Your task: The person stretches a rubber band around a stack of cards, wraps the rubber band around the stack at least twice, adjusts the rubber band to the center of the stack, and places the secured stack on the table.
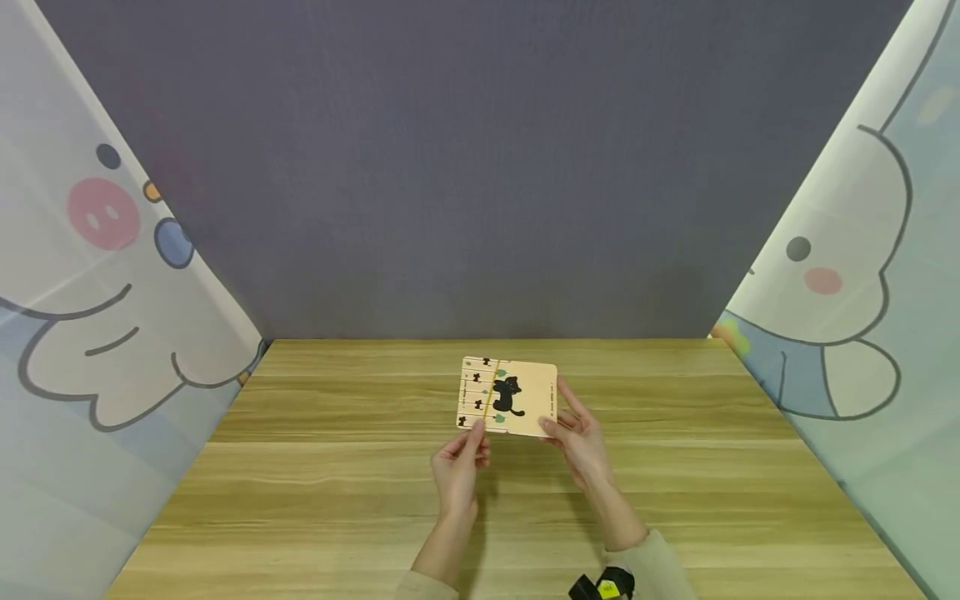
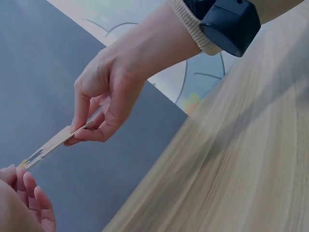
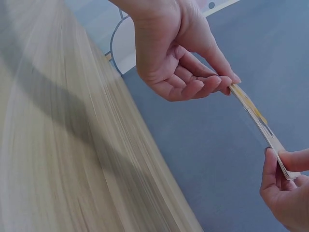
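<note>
A small cream notebook (image 1: 532,383) with a black cat on its cover is held up over the table. A thin yellow elastic band (image 1: 491,390) runs across it, beside a lined strip with small black figures. Its lower left edge, near the band, is pinched between thumb and fingers of my left hand (image 1: 456,475). My right hand (image 1: 587,446) grips the right end, thumb on the cover and fingers behind. Seen edge-on in the right wrist view, the notebook (image 3: 263,128) is thin and layered, and closed.
Below the hands lies a wood-grain table (image 1: 315,500). A dark grey panel (image 1: 480,167) rises at its back edge. Cloths with cartoon animals hang on the left (image 1: 135,333) and right. A black wrist device (image 1: 603,585) sits at the right sleeve.
</note>
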Demonstrator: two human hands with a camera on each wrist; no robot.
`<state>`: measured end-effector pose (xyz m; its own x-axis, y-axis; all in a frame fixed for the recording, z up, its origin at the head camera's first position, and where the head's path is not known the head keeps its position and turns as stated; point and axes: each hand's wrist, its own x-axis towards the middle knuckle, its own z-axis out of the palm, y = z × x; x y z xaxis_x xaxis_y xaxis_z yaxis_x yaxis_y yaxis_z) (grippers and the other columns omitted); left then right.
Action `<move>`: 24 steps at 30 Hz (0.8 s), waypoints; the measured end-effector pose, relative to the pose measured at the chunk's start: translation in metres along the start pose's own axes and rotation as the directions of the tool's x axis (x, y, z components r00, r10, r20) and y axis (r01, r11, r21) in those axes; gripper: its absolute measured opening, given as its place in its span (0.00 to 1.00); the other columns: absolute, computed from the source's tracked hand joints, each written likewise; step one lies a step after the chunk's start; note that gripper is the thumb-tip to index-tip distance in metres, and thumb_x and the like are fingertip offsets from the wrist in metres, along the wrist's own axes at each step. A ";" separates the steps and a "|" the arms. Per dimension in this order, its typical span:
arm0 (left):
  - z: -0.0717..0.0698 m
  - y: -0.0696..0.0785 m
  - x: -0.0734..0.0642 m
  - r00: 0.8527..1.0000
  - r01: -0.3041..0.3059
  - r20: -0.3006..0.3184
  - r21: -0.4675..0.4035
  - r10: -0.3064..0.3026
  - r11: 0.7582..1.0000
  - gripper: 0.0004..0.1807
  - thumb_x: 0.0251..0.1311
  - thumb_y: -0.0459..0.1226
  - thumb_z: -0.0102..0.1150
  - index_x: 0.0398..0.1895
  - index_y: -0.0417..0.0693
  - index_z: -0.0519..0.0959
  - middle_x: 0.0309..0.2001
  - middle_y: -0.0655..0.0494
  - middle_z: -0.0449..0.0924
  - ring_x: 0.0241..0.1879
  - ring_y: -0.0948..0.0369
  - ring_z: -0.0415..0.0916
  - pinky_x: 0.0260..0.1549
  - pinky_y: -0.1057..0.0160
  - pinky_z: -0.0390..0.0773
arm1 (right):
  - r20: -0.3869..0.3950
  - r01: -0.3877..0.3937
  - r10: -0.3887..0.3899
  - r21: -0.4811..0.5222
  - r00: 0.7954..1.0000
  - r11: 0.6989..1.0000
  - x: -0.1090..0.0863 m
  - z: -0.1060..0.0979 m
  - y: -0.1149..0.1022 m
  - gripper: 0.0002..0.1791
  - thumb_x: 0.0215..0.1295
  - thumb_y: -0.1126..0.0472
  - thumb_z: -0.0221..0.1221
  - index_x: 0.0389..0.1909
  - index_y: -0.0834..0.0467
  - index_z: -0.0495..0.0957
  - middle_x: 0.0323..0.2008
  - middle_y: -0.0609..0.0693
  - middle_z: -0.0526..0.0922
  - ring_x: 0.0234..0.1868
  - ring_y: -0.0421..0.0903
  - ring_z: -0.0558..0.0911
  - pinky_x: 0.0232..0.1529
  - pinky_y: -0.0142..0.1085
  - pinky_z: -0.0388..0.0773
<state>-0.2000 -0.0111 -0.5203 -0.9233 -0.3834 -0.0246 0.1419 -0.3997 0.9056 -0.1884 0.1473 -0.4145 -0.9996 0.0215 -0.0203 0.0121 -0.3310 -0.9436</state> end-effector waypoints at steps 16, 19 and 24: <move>0.020 0.056 -0.034 0.999 0.006 0.053 0.079 -0.010 0.997 0.20 0.52 0.44 0.61 0.30 0.30 0.79 0.24 0.47 0.80 0.18 0.65 0.74 0.15 0.70 0.73 | -0.010 -0.024 0.024 -0.001 1.000 1.000 -0.001 0.003 -0.001 0.39 0.52 0.80 0.53 0.64 0.50 0.59 0.36 0.56 0.79 0.31 0.44 0.79 0.31 0.34 0.78; 0.010 0.028 -0.018 1.000 0.028 0.006 0.093 -0.028 0.995 0.18 0.50 0.48 0.62 0.29 0.39 0.82 0.26 0.49 0.81 0.20 0.64 0.75 0.15 0.69 0.73 | 0.000 -0.020 0.020 0.003 1.000 1.000 -0.001 0.002 -0.001 0.39 0.53 0.80 0.53 0.64 0.50 0.58 0.35 0.55 0.79 0.31 0.44 0.79 0.31 0.34 0.78; 0.007 0.010 -0.010 1.000 -0.013 0.007 0.061 0.012 0.998 0.15 0.49 0.46 0.62 0.29 0.43 0.82 0.26 0.51 0.81 0.19 0.62 0.76 0.14 0.69 0.72 | 0.011 0.005 -0.005 0.001 1.000 1.000 -0.002 0.003 -0.001 0.39 0.52 0.80 0.53 0.64 0.53 0.58 0.36 0.57 0.79 0.31 0.44 0.79 0.30 0.34 0.78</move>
<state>-0.1923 -0.0050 -0.5081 -0.9240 -0.3823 -0.0102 0.1318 -0.3433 0.9299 -0.1865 0.1443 -0.4124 -0.9999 0.0124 -0.0116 0.0068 -0.3317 -0.9433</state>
